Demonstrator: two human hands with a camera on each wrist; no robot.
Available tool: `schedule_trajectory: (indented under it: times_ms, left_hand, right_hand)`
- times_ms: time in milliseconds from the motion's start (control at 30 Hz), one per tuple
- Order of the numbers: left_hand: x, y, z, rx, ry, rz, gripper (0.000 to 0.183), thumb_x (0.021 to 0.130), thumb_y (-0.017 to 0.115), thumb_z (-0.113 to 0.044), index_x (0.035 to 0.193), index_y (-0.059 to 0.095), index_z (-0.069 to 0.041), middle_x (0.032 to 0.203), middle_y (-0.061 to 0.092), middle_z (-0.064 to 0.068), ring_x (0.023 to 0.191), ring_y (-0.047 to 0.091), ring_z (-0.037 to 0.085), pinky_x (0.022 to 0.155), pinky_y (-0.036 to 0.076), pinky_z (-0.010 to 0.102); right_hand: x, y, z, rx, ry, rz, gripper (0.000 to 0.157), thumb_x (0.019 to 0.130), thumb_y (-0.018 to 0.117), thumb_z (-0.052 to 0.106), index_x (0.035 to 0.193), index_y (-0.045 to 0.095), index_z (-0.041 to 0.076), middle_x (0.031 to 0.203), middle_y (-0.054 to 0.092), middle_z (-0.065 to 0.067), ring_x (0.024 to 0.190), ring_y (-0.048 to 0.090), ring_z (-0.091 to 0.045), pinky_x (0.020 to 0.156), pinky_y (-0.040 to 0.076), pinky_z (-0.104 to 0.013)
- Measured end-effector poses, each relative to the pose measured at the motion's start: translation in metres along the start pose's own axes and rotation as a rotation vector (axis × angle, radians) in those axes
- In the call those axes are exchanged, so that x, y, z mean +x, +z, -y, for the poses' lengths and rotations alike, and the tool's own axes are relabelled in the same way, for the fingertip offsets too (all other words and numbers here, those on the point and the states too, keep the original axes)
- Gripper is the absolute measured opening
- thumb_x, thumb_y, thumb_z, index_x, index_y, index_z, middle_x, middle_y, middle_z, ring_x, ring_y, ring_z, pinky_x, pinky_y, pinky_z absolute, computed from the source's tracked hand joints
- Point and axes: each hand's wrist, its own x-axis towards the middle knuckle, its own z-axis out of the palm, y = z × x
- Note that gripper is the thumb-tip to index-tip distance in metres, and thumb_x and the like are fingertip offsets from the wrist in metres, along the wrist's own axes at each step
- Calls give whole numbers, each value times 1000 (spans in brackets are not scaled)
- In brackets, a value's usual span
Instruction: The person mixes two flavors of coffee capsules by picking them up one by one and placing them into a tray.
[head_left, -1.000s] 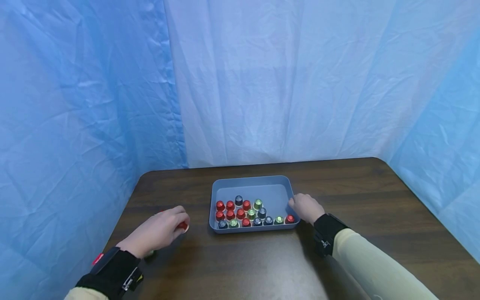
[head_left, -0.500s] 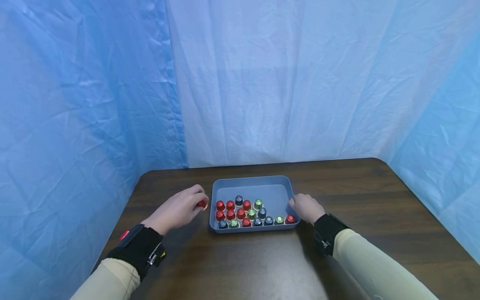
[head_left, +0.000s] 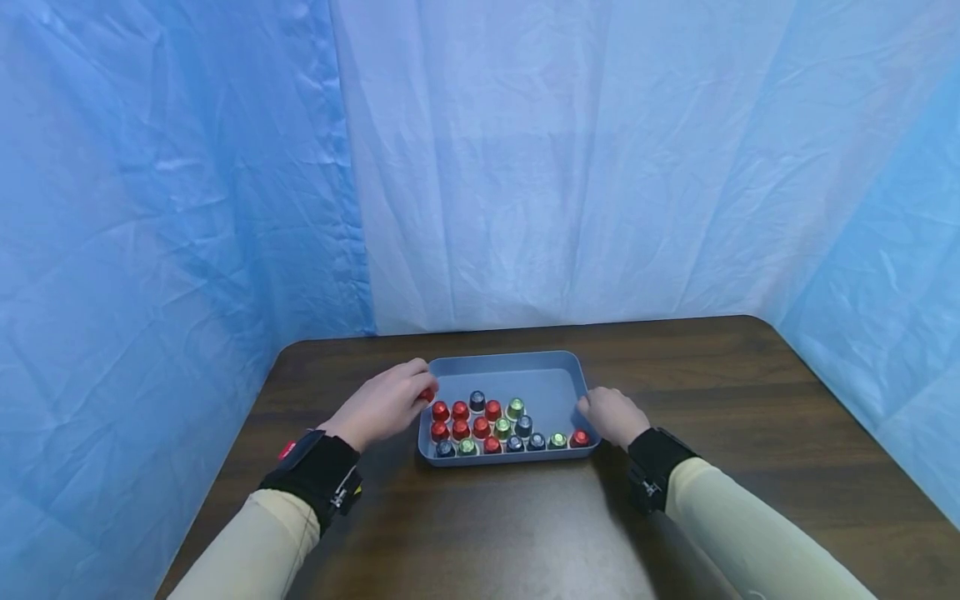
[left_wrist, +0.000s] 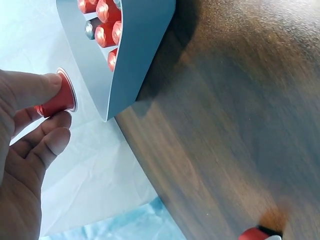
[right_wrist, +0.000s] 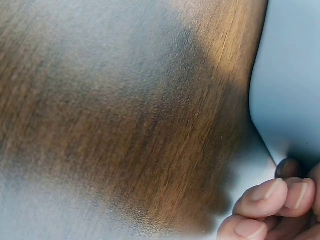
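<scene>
My left hand point(head_left: 384, 407) pinches a red coffee capsule point(left_wrist: 59, 97) between thumb and fingers, over the back left of a grey-blue tray point(head_left: 517, 367). In the left wrist view the capsule's foil rim faces the tray. My right hand point(head_left: 615, 418) grips the tray's right side; in the right wrist view its curled fingers point(right_wrist: 262, 197) lie against the outer wall. Inside the tray, capsules stand in rows: red capsules point(head_left: 461, 430), dark blue capsules point(head_left: 536, 442) and green capsules point(head_left: 557, 441), with most reds grouped at the left.
Another red capsule point(left_wrist: 254, 234) lies on the dark wood table point(head_left: 510, 533), at the bottom of the left wrist view. Blue cloth curtains point(head_left: 570, 167) hang behind and on both sides of the table. Bare tray floor shows at the back and right.
My left hand has moved right and away from me with the red capsule, from beside the tray to its back left edge. The right hand and tray stay in place.
</scene>
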Motion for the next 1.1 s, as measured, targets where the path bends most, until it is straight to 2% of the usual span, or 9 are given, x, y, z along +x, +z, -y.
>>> schedule_trajectory:
  times_ms: [333, 467, 633, 767, 933, 1100]
  left_hand:
    - [15, 13, 3, 2, 4, -34, 23, 90, 79, -12, 113, 74, -12, 107, 62, 0, 97, 63, 14, 93, 56, 34]
    - [20, 16, 1, 15, 5, -33, 24, 91, 79, -13, 114, 74, -11, 105, 63, 1, 97, 64, 15, 93, 57, 35]
    - [26, 18, 0, 50, -9, -13, 28, 91, 78, -14, 118, 72, -12, 107, 64, 2, 101, 65, 16, 94, 56, 36]
    - [29, 21, 2, 73, -15, 7, 29, 90, 80, -14, 118, 72, -13, 107, 65, 2, 102, 65, 16, 96, 56, 36]
    - [32, 25, 3, 122, 4, 23, 28, 88, 82, -16, 114, 73, -13, 106, 68, 2, 102, 63, 18, 96, 55, 35]
    - [34, 28, 2, 169, 36, 29, 30, 86, 83, -13, 115, 75, -12, 112, 71, 3, 107, 61, 21, 98, 53, 36]
  right_hand:
    - [1, 0, 1, 5, 11, 0, 33, 105, 49, 26, 96, 67, 1, 73, 55, -11, 62, 57, -25, 54, 45, -33]
    - [0, 2, -1, 9, 20, 11, 34, 106, 50, 28, 102, 67, 0, 74, 56, -11, 63, 57, -25, 56, 46, -33]
    - [-1, 2, -1, 15, 24, 18, 35, 106, 50, 28, 109, 67, -2, 76, 57, -11, 65, 57, -25, 57, 47, -33]
    - [-2, 0, 0, 13, 26, 18, 35, 106, 49, 28, 109, 67, -2, 76, 57, -11, 64, 57, -25, 56, 47, -33]
    - [-2, 0, 0, 15, 25, 18, 35, 106, 49, 28, 106, 67, -1, 74, 56, -11, 63, 57, -25, 55, 46, -33]
    - [-2, 0, 0, 17, 24, 19, 35, 106, 49, 28, 106, 67, -1, 75, 56, -11, 63, 57, -25, 56, 46, -33]
